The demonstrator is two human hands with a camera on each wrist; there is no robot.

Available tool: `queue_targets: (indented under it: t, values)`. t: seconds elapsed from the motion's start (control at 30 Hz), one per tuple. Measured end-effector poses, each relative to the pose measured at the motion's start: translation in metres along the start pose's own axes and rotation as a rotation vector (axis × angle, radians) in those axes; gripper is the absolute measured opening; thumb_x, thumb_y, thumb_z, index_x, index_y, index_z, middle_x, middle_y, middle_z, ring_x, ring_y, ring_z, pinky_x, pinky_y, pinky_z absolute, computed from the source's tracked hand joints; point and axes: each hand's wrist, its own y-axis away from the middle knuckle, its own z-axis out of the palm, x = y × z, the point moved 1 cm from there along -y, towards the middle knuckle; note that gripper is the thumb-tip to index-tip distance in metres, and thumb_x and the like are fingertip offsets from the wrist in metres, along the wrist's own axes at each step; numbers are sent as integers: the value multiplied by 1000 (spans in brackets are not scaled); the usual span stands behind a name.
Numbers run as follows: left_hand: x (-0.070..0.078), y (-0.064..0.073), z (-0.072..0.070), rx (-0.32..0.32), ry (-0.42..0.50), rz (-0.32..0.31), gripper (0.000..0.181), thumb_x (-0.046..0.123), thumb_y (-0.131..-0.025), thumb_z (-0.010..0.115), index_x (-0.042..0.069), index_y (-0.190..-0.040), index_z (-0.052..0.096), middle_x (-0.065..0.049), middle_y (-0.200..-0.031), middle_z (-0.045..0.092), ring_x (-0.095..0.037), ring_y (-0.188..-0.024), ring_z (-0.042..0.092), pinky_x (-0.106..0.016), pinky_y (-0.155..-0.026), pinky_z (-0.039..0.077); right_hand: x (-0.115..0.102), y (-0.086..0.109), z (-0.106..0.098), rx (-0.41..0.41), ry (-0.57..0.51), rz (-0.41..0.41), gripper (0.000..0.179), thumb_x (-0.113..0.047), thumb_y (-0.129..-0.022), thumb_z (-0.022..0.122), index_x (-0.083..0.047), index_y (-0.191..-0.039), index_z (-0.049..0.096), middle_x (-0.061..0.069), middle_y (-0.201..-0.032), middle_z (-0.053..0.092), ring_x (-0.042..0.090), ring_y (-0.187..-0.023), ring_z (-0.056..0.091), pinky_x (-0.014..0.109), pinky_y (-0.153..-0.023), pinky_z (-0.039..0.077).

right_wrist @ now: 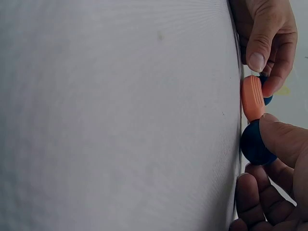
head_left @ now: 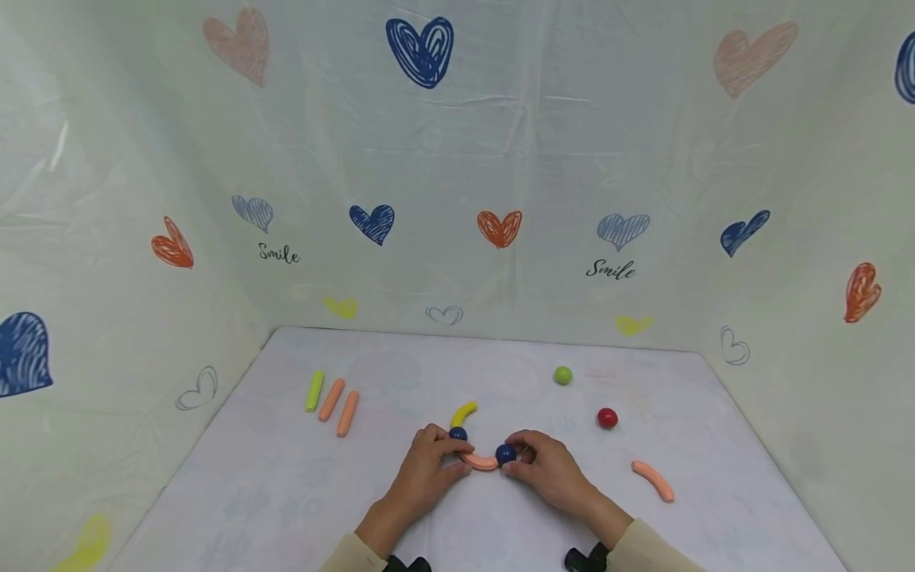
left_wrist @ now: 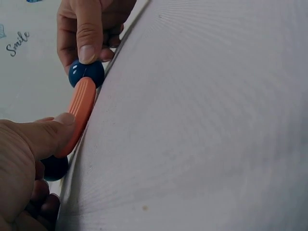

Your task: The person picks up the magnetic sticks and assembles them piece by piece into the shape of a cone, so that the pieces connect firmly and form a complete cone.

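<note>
Near the front middle of the table, my left hand (head_left: 422,470) pinches a curved orange stick (head_left: 482,462) with thumb and fingers. Grooves run along this orange stick (left_wrist: 83,103) in the left wrist view. My right hand (head_left: 556,474) holds a dark blue ball (head_left: 505,454) between thumb and fingers, right at the stick's right end. Another blue ball (head_left: 457,434) sits at the stick's left end, partly hidden by the left fingers. From that ball a curved yellow stick (head_left: 463,413) extends toward the back of the table.
At the left lie a straight green stick (head_left: 314,391) and two straight orange sticks, one orange stick (head_left: 347,413) nearest the middle. To the right are a green ball (head_left: 563,375), a red ball (head_left: 607,418) and a second curved orange stick (head_left: 653,481). A heart-printed curtain (head_left: 443,159) surrounds the table.
</note>
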Motion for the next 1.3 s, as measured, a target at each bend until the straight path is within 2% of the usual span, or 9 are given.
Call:
queue_targets:
  t: [0.1, 0.4, 0.5, 0.73, 0.83, 1.07, 1.2, 1.3]
  values:
    - [1, 1, -1, 8, -12, 14, 22, 21, -92, 83, 24, -114, 81, 8, -103, 47, -11, -98, 42, -25, -81, 43, 0, 0, 0, -4, 2, -7, 36, -27, -89, 86, -14, -120, 71, -6, -98, 65, 11, -83, 55, 23, -70, 45]
    - [2, 0, -1, -5, -25, -13, 21, 22, -93, 83, 24, -113, 81, 7, -106, 47, -12, -101, 43, -26, -81, 42, -3, 1, 0, -20, -2, -23, 36, -27, -88, 87, -14, -117, 71, -7, -96, 64, 10, -81, 55, 22, -68, 45]
    - [2, -1, 0, -2, -43, -3, 21, 21, -93, 83, 24, -113, 81, 7, -104, 46, -13, -100, 43, -26, -82, 42, -1, 3, -3, -19, -17, -7, 41, -28, -87, 87, -14, -121, 70, -6, -100, 65, 11, -84, 56, 23, -70, 46]
    - [2, -2, 4, 28, -66, 3, 20, 18, -91, 84, 23, -110, 83, 8, -100, 46, -11, -96, 44, -27, -83, 42, 12, 15, -20, 48, -61, 62, 40, -28, -87, 87, -15, -122, 72, -5, -103, 66, 12, -89, 58, 23, -75, 50]
    - [1, -3, 4, 35, -31, -29, 20, 22, -91, 84, 24, -111, 83, 8, -101, 49, -11, -95, 46, -26, -82, 43, 18, 23, -29, 76, -81, 102, 38, -28, -87, 88, -16, -120, 73, -5, -103, 67, 11, -89, 59, 23, -76, 51]
    - [-3, -9, 2, 104, 150, -111, 32, 27, -91, 84, 23, -122, 79, 1, -105, 59, -12, -92, 53, -24, -80, 44, 27, 42, -51, 134, -118, 159, 37, -26, -88, 87, -14, -120, 73, -1, -104, 69, 10, -89, 60, 21, -76, 52]
    - [-4, -11, 3, 158, 172, -144, 42, 24, -90, 85, 21, -131, 75, -1, -100, 56, -13, -89, 50, -23, -76, 44, 34, 52, -66, 180, -110, 172, 37, -25, -88, 86, -13, -121, 73, 0, -106, 70, 8, -88, 60, 21, -74, 52]
    - [-3, -12, 4, 194, 168, -169, 41, 20, -90, 85, 18, -130, 75, -3, -97, 51, -14, -86, 48, -23, -73, 43, 41, 59, -78, 206, -58, 170, 38, -26, -90, 85, -12, -124, 72, 0, -107, 70, 7, -86, 58, 21, -73, 51]
